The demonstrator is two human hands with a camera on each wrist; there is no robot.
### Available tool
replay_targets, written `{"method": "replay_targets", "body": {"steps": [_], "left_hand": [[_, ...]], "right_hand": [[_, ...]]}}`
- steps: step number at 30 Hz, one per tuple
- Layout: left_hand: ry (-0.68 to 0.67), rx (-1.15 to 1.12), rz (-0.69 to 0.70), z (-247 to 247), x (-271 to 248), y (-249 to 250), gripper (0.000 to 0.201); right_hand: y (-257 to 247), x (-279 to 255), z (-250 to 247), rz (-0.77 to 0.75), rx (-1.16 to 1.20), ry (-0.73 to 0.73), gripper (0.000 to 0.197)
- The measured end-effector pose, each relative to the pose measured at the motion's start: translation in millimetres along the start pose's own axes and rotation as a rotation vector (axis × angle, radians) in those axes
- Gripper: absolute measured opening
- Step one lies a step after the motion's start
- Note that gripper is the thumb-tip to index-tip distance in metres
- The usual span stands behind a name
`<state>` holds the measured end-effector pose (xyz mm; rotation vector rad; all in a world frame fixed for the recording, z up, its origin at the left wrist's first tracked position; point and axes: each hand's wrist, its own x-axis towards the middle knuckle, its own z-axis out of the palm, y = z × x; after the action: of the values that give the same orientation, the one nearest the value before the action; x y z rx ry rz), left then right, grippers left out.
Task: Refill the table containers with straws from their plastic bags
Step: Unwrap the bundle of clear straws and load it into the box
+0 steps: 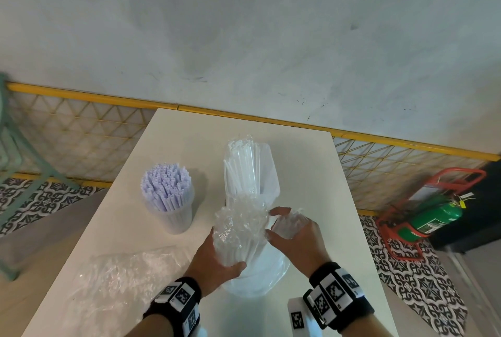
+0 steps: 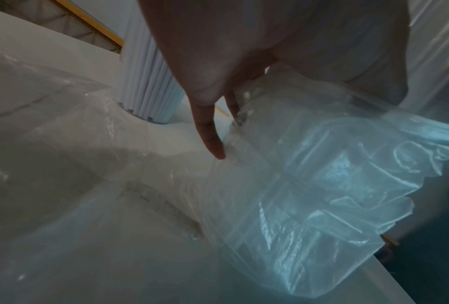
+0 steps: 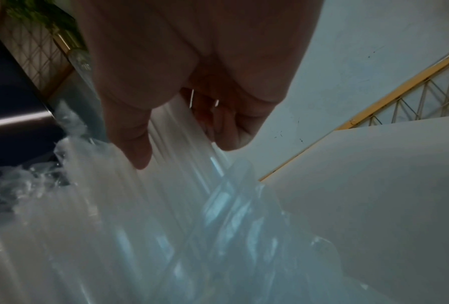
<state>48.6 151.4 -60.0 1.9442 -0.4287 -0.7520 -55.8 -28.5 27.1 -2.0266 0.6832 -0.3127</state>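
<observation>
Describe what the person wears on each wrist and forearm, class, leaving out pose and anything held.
Both hands, left hand and right hand, are bare, with no gloves or sleeves. Each wrist carries a black band fitted with white blocks printed with black-and-white square markers.

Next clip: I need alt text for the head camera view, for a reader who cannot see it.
Two hands work a clear plastic bag of straws on a white table: the left hand grips it, the right hand holds a bunch of straws. Behind stand a cup of lilac straws and a container of clear straws.
</observation>
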Motion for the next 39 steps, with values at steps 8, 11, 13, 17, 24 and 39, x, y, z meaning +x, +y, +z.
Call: {"method": "replay_targets", "body": {"steps": [8,11,13,17,24,39], "left_hand": [[0.025,0.01,0.01,2.1,-0.5,-0.1,0.07],[0.038,0.011,0.021,1.5,-1.8,2.3,0.071],[0.026,0.013,0.021,1.2,-2.0,3.0,0.072],[0.01,-0.018,-0.001,0.0,-0.9,1.1,0.073],[-0.024,-0.025,-0.001,-0.3,1.1,-3.4,0.082],[-0.059,-0.045,-0.021,-1.2,3.3,-8.6,0.082]], "right_hand": [[-11.8,1.7,1.7,-0.003,0.012,-0.019,0.024],[-14.0,2.6,2.4,-0.038,-0.049,0.032,0.025],[-14.8,3.1,1.6,-0.073,-0.089,0.063,0.025],[-23.8,2.4,-3.1,-0.071,-0.075,0.078,0.014],[-37.3,8.0,-10.6,-0.075,-0.009,0.025,0.014],[-131.8,62.0,-90.6,-0.322,0.116,0.062,0.016]]}}
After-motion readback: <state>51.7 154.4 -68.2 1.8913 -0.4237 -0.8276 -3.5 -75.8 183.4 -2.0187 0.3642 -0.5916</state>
